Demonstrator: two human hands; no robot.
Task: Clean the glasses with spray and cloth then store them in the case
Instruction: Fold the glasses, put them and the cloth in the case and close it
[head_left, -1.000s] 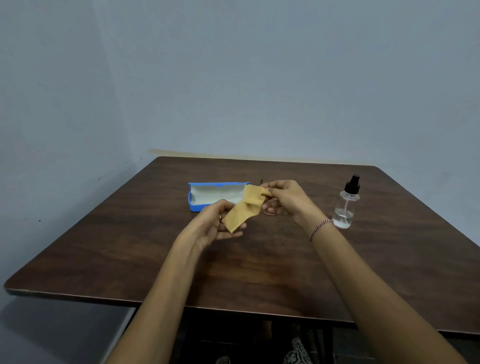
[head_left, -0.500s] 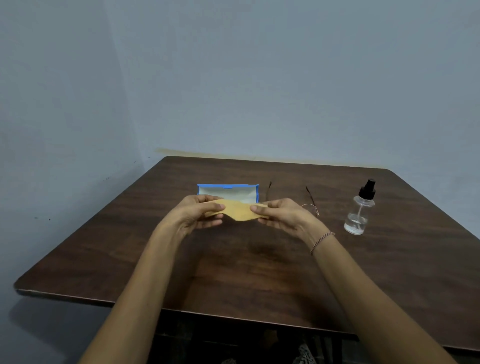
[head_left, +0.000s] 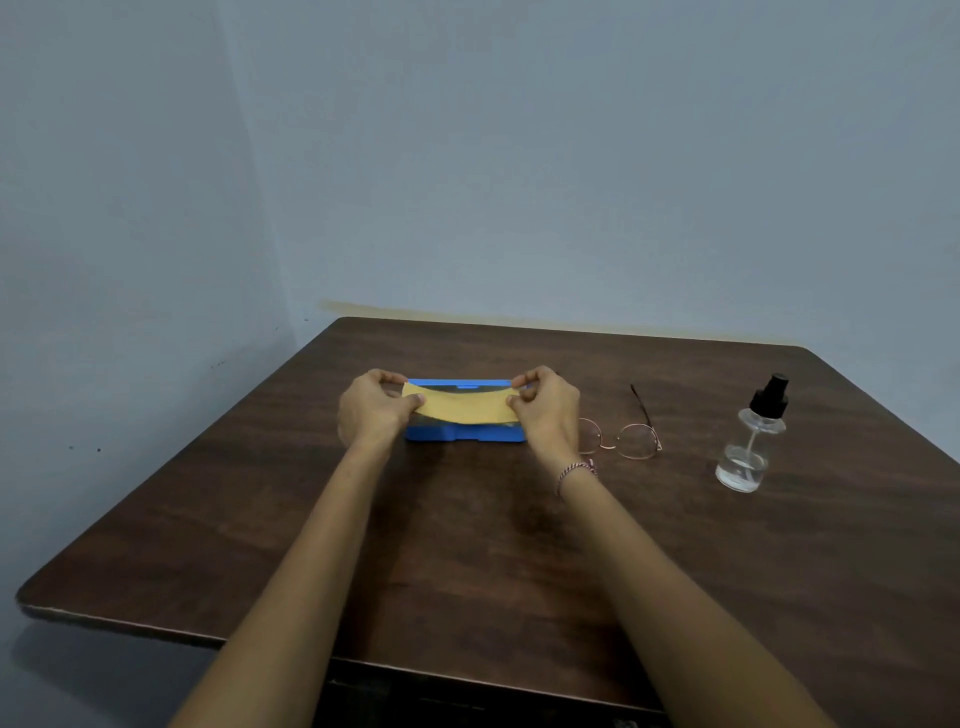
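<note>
- Pinching the yellow cloth (head_left: 462, 408) at its two ends, with the left hand (head_left: 371, 410) and the right hand (head_left: 545, 410), fingers curled tight on it.
- Holding it stretched just above the open blue case (head_left: 465, 435).
- Leaving the glasses (head_left: 623, 439) on the table (head_left: 467, 545), just beside the right wrist, untouched, with the spray bottle (head_left: 750, 441) further right.
- Probably finishing the wiping; not yet storing the glasses or closing the case.

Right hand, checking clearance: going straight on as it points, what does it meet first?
Probably the open blue glasses case, just beyond the yellow cloth the right hand pinches; depth unclear.
</note>
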